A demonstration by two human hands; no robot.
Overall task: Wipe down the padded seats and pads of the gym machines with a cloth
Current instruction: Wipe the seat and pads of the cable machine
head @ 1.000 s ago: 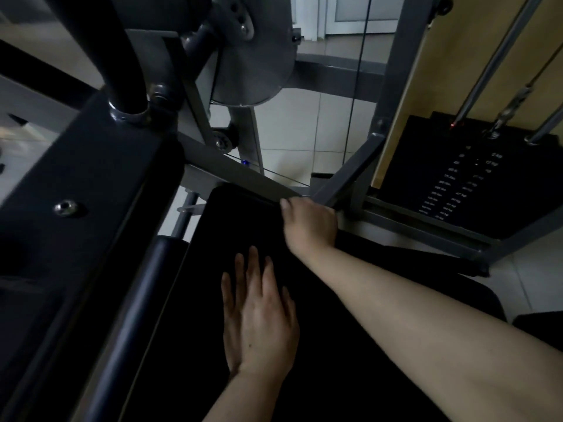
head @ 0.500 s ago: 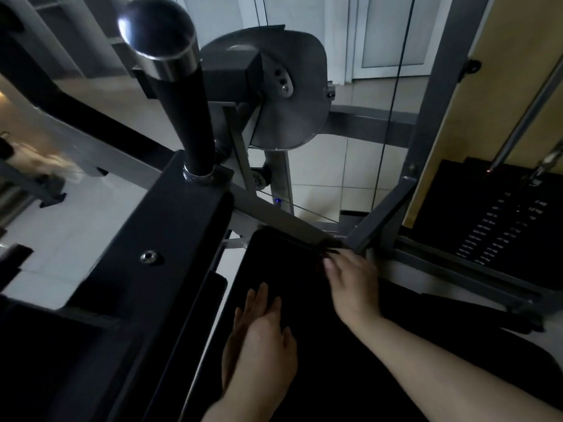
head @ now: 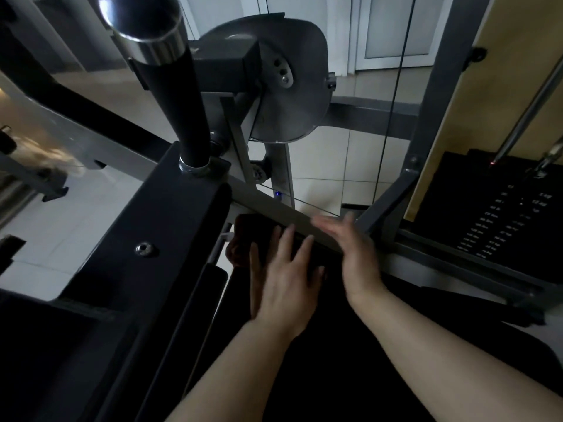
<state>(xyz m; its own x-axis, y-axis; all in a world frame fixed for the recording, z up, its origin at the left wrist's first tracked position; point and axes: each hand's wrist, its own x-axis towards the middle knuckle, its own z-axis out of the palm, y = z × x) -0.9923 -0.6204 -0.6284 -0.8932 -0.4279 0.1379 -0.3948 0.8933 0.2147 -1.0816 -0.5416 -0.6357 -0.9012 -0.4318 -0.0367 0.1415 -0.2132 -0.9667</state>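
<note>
The black padded seat [head: 350,370] fills the lower middle of the head view, very dark. My left hand [head: 283,281] lies flat with spread, straight fingers at the pad's far edge. It presses on a dark brownish cloth [head: 242,239] that shows beyond its fingertips. My right hand [head: 350,248] is just to the right, fingers straight and blurred. It reaches over the grey frame bar [head: 292,222] along the pad's far edge and holds nothing that I can see.
A black handle with a chrome cap [head: 152,41] rises at upper left from a dark arm plate [head: 146,239]. Behind the handle are a grey cam disc [head: 289,86] and a thin cable [head: 393,102]. The weight stack [head: 502,226] stands at right, a black roller pad [head: 195,315] at left.
The view has tilted upward. Both hands slid toward the pad's far edge; the right hand went from curled at the edge to straight fingers over the bar.
</note>
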